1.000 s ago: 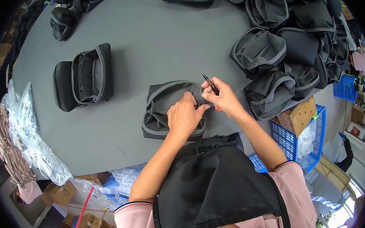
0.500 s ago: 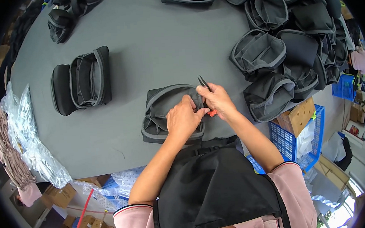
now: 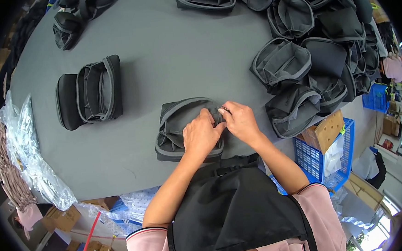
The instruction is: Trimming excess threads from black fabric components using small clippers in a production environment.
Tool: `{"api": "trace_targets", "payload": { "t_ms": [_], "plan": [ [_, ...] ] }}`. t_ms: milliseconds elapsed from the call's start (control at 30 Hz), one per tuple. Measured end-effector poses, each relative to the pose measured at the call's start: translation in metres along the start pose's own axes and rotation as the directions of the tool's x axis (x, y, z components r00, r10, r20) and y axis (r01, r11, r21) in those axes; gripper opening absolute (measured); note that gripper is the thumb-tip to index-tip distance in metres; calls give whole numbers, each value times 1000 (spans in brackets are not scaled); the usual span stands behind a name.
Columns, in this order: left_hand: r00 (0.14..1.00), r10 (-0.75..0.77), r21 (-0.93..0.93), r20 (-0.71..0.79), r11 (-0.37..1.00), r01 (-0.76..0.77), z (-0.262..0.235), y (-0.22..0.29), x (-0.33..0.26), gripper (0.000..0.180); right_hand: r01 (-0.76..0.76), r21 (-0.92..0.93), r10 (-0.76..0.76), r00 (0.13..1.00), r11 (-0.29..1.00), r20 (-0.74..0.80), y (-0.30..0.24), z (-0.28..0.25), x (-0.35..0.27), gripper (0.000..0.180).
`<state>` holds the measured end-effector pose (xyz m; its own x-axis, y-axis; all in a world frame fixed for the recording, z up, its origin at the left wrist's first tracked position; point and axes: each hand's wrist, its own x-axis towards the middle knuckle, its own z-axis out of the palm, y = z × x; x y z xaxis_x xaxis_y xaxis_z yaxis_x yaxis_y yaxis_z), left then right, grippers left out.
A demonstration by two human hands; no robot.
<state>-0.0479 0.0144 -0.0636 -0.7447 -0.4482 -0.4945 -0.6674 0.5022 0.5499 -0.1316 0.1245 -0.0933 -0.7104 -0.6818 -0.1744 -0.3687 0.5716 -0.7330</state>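
An open black-and-grey fabric pouch (image 3: 177,118) lies on the grey tabletop (image 3: 161,72); the left hand (image 3: 200,134) grips its right edge, apparently steadying it; the right hand (image 3: 241,121) clenches a small, mostly hidden dark object (image 3: 226,109) there.

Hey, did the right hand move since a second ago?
Yes: against the open pouch lying apart on the left, the right hand has shifted a little left and down the picture.
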Motion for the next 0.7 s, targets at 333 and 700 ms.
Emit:
{"api": "trace_targets", "payload": {
  "t_ms": [333,700],
  "plan": [
    [1000,21,10,5,1000,-21,-1,2,-2,30,-117,752,347,925,649,-155,-13,-55,-15,18],
    [931,296,-43,212,955,-294,-7,-15,9,25,25,376,-54,996,926,67,-8,-8,30,20]
  ]
}}
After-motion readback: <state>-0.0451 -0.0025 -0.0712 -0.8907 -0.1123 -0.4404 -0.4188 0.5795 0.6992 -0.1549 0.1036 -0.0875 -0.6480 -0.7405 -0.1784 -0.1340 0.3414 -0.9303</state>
